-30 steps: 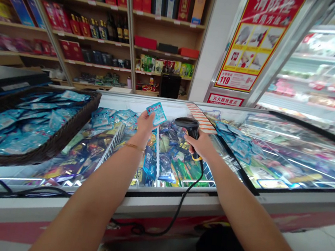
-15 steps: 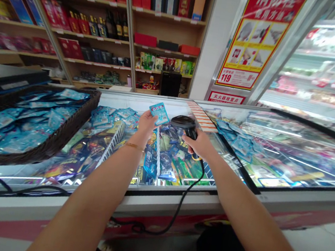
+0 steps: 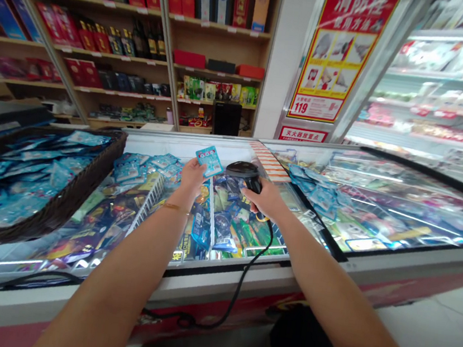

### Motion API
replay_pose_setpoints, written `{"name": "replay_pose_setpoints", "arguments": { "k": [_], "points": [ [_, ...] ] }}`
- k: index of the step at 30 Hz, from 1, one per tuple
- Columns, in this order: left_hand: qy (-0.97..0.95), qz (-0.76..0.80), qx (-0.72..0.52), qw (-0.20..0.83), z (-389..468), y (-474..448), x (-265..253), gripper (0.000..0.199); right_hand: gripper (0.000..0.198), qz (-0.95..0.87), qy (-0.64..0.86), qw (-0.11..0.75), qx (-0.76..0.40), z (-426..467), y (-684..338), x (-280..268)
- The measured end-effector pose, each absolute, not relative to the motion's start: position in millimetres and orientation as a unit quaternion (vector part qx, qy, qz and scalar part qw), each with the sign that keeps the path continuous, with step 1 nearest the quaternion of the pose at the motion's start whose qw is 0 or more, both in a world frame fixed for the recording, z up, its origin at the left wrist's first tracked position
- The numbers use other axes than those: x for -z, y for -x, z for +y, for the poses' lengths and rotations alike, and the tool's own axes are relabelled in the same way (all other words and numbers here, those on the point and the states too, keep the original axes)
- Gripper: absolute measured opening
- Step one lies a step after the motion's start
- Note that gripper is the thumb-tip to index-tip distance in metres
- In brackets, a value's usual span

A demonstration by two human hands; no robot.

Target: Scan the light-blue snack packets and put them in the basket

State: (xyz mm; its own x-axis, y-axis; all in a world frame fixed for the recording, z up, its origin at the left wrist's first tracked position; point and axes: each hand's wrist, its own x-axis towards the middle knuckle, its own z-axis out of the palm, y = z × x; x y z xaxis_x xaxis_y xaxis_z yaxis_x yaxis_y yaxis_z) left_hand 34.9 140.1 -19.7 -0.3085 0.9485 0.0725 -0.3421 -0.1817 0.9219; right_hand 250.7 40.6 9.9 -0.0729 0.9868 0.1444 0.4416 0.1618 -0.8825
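Far L: basket (image 3: 85, 192), dark wicker, w/ lots of blue packets (image 3: 33, 171) heaped inside. Just R of it, a loose L pile (image 3: 127, 167) of similar blue packets, apparently on the freezer (image 3: 201, 284) glass. Then L hand (image 3: 192, 173): thumb & fingers pinched on one packet's near edge, nothing else held. That single packet (image 3: 211, 161) is up above the glass, tilted, printed face showing. Next R, scanner (image 3: 244, 169), its head near the packet, not touching. R hand (image 3: 268, 198) is wrapped round the scanner's handle; cord (image 3: 238, 287) hangs down over freezer front. Further R, another loose R pile (image 3: 318, 190) of blue packets.

Progress, my read: one packet mid-handling, held up by the scanner; no beam or light visible, so can't tell if it's been read. Basket & both piles: can't say which are done vs. left. Def. not a one-off, given qty.
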Motion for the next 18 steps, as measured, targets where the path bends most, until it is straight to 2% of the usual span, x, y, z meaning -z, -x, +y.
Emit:
{"name": "replay_pose_setpoints", "arguments": {
  "k": [5,8,11,18],
  "points": [
    [-0.338,0.476,-0.674,0.452,139,-47,16,0.016,0.019,-0.611,0.563,0.431,-0.354,39,-266,-17],
    [-0.351,0.474,-0.650,0.480,138,-73,11,0.016,0.020,-0.598,0.573,0.446,-0.339,30,-293,-28],
    [-0.359,0.449,-0.623,0.531,140,-116,1,0.020,0.023,-0.585,0.595,0.452,-0.316,19,-331,-37],
    [-0.383,0.429,-0.566,0.591,155,-250,-15,0.022,0.022,-0.497,0.625,0.532,-0.281,4,-419,-48]
  ]
}}
